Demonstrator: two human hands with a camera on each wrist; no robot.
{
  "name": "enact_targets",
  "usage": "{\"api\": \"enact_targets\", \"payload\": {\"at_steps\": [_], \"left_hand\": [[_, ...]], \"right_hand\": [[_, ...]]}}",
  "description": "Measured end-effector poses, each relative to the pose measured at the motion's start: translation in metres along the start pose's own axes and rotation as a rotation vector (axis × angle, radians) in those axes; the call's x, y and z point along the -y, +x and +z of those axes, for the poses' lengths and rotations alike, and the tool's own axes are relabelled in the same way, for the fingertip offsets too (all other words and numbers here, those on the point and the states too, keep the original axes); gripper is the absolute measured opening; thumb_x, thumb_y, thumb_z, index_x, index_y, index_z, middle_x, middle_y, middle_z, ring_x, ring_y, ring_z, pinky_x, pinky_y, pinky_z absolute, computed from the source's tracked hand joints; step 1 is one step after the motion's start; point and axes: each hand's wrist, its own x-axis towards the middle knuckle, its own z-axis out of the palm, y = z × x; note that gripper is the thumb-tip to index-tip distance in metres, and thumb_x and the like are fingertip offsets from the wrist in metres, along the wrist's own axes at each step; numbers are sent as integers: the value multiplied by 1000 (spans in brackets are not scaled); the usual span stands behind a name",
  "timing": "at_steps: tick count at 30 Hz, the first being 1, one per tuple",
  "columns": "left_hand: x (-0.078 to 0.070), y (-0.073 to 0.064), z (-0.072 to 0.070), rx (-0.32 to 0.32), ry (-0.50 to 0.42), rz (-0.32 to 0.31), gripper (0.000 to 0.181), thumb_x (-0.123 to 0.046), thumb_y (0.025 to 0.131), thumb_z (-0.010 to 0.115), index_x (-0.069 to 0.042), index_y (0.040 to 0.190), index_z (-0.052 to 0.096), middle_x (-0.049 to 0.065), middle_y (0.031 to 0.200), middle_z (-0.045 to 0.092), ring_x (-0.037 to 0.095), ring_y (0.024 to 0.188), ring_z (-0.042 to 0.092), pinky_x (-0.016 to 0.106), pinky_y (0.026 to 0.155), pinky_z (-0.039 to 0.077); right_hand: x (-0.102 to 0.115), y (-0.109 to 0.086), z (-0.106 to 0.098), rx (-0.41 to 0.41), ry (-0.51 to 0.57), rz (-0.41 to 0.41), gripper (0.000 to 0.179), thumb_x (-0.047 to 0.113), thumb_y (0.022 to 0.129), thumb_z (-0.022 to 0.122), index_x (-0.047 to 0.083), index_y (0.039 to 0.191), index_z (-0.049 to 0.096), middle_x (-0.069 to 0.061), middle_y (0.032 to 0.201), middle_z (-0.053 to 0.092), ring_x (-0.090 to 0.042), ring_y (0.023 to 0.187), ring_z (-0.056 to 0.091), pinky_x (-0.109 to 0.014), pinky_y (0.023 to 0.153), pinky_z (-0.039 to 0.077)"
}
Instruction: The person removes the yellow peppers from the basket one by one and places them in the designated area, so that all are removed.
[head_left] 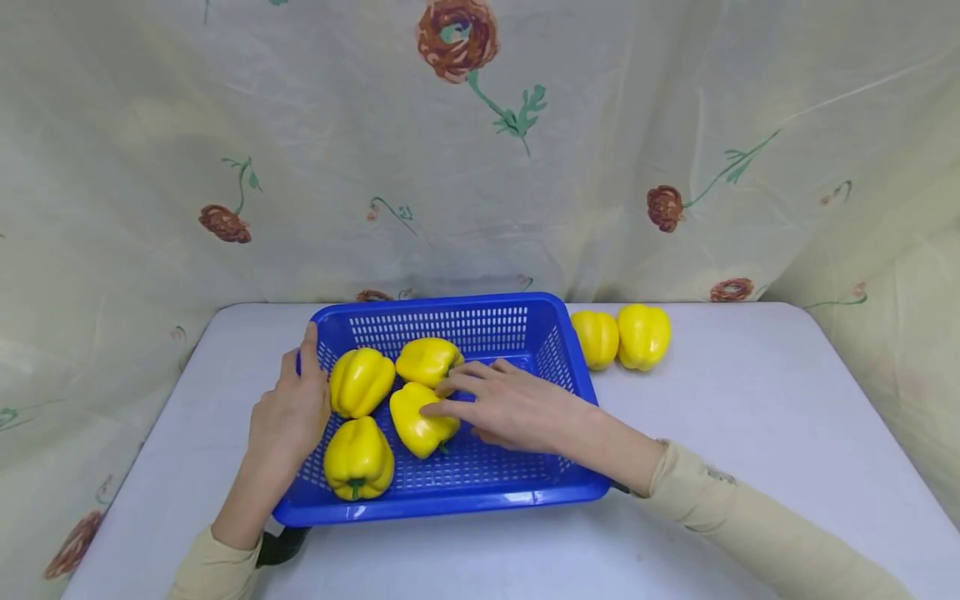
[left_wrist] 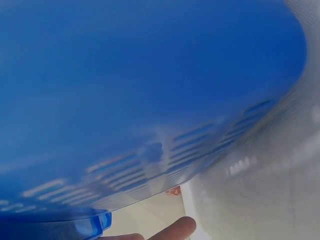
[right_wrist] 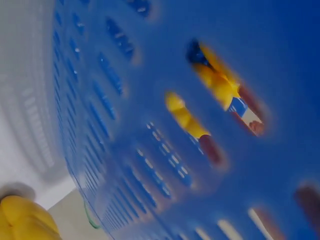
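Note:
A blue plastic basket [head_left: 450,506] with slotted walls stands on the table, several yellow bell peppers inside its left half. My left hand [head_left: 291,412] grips the basket's left rim; two of its fingertips [left_wrist: 177,230] show below the blue wall in the left wrist view. Over the basket's middle reaches my right hand [head_left: 517,406], fingers extended and spread. One finger lies on the front middle pepper [head_left: 422,421], while others are close to the back pepper [head_left: 427,360]. Nearer the left wall are a third pepper [head_left: 362,383] and a front-corner pepper [head_left: 358,457].
Two more yellow peppers, one [head_left: 597,340] by the basket's right wall and another [head_left: 643,337] touching it, sit at the back of the white table [head_left: 757,417]. A flowered curtain [head_left: 592,167] hangs behind and around the table. Slotted basket wall fills most of the right wrist view.

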Motion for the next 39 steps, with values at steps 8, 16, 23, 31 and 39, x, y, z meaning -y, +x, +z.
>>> {"api": "enact_targets", "payload": {"at_steps": [8,16,23,31,39], "left_hand": [[0,0,1,-14,-8,5,72,-12,112,51,1,171,12,45,150,48,23,44,47,29,41,46],[-1,1,2,-12,-10,11,73,-12,112,51,1,171,11,45,151,47,24,45,49,31,41,48],[0,-1,2,-28,-7,16,75,-10,110,54,2,171,12,46,149,48,24,44,49,30,40,47],[0,0,1,-24,7,14,75,-11,110,53,2,171,12,46,148,49,24,45,50,32,41,50],[0,0,2,-17,6,12,75,-11,110,52,2,171,9,46,149,48,24,44,49,31,40,48]], "right_hand": [[1,-4,0,-44,-39,-17,47,12,102,72,24,146,57,3,167,52,-26,154,50,-56,117,54],[3,-9,-5,-31,-88,4,68,12,103,70,47,157,51,-5,156,57,-29,147,55,-52,114,56],[1,-14,-9,0,-80,74,62,18,103,74,44,156,54,-4,145,63,-24,132,62,-49,110,58],[-2,-17,-9,-10,-33,88,55,37,101,77,29,152,59,-2,158,59,-29,144,58,-54,112,57],[-4,-22,-8,36,-51,164,60,55,106,61,27,159,51,-4,131,76,-28,116,73,-54,107,58]]}}
